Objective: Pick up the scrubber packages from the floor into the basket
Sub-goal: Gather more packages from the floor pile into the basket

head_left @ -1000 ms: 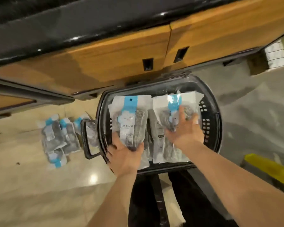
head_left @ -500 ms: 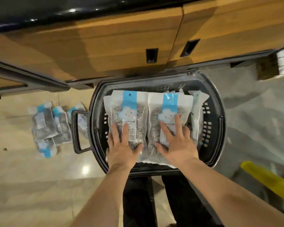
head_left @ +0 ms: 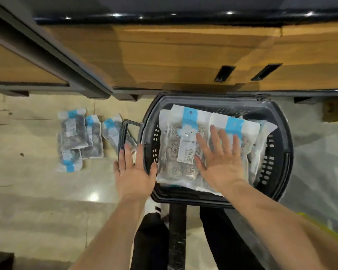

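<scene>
While your right hand [head_left: 220, 162] stays flat on the scrubber packages [head_left: 174, 152] lying in the basket [head_left: 269, 162], fingers spread, your left hand [head_left: 134, 172] has come off them. It now sits over the basket's left rim, fingers straight and close together, gripping nothing. Its fingertips point toward the floor packages [head_left: 74, 133] just beyond the handle [head_left: 122, 139]. Each package is a clear bag of grey wire scrubbers with a white, blue-striped header.

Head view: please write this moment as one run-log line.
left hand: open, at basket left rim | right hand: open, flat on packages in basket | floor packages: several, left of basket
</scene>
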Demonstrator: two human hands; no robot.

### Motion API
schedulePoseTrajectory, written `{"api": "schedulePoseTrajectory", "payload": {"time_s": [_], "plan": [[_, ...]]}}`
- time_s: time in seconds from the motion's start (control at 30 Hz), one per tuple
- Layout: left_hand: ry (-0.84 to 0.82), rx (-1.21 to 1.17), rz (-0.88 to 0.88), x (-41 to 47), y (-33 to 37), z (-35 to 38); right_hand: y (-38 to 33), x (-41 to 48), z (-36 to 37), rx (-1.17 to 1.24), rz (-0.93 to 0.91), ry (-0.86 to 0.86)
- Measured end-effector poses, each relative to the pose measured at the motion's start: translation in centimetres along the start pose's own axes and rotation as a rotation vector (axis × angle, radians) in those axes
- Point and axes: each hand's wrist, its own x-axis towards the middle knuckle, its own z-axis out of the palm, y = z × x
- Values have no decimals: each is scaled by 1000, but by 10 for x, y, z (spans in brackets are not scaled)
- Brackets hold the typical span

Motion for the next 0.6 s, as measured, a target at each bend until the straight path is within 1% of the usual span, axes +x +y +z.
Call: {"api": "schedulePoseTrajectory", "payload": {"time_s": [0.1, 0.2, 0.3, 0.37, 0.47, 0.6], "plan": [[54, -47, -121, -2, -57, -7, -55, 8, -21, 15, -153, 83], [46, -90, -210, -8, -120, -3, -116, 9, -30, 3, -265, 125], [-14, -129, -257, -12, -187, 1, -183, 7, -35, 18, -345, 175], [-41, -161, -273, -18, -235, 0, -227, 7, -35, -10, -396, 162], [-39, -152, -319, -32, -309, -5, -296, 7, -34, -42, -420, 92], [-23, -138, -456, -31, -404, -5, -378, 16, -26, -10, -435, 61]]}}
